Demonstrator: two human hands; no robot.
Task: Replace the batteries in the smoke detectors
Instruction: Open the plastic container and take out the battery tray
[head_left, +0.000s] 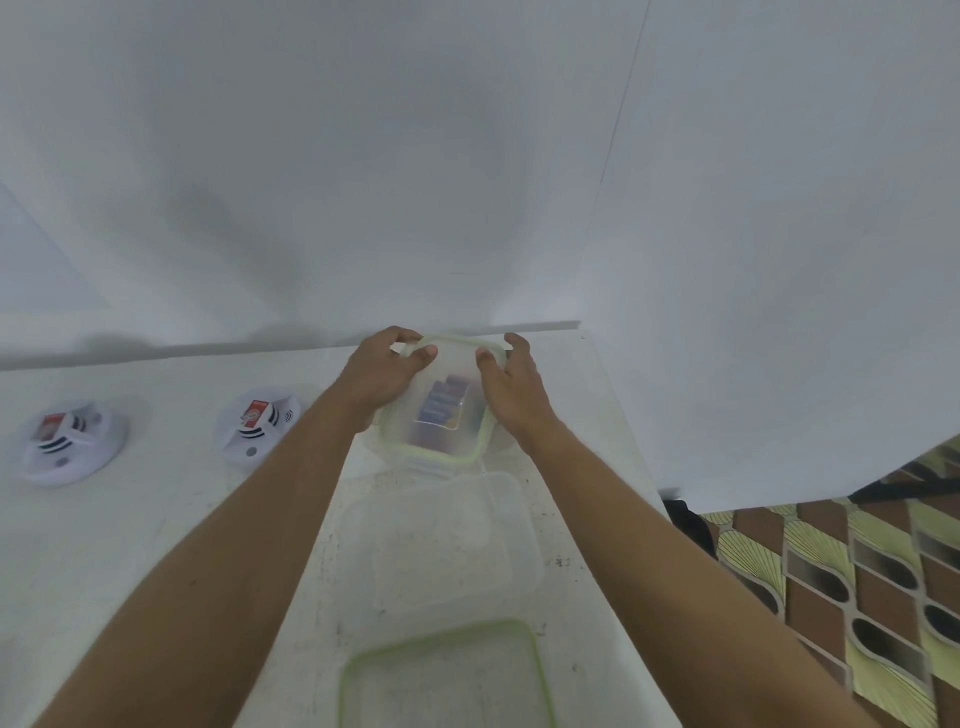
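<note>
Left hand (384, 374), right hand (511, 384): I've got both curled round far corners of clear square plastic box (452, 358) with green rim, blue batteries (441, 410) inside. Reckon it's light, slick, lid flexy, so pry at corners. Round white plastic smoke detectors (257, 428) (70, 441) well left on white counter (171, 519).

Single view, head-worn, wide-angle. Looks forward and down over desk (104, 545), facing white wall (363, 156) behind desk's far edge. Forearms (249, 519) enter from bottom corners, stretch away from lens; left hand (382, 376) and right hand (514, 389) grip clear container (467, 441) at frame centre. Green-rimmed plastic piece (441, 675) nearest lens, cropped by bottom edge. Patterned floor (857, 597) shows lower right, past desk's right edge. Wall seam (616, 156) and desk edge lean outward at right.
</note>
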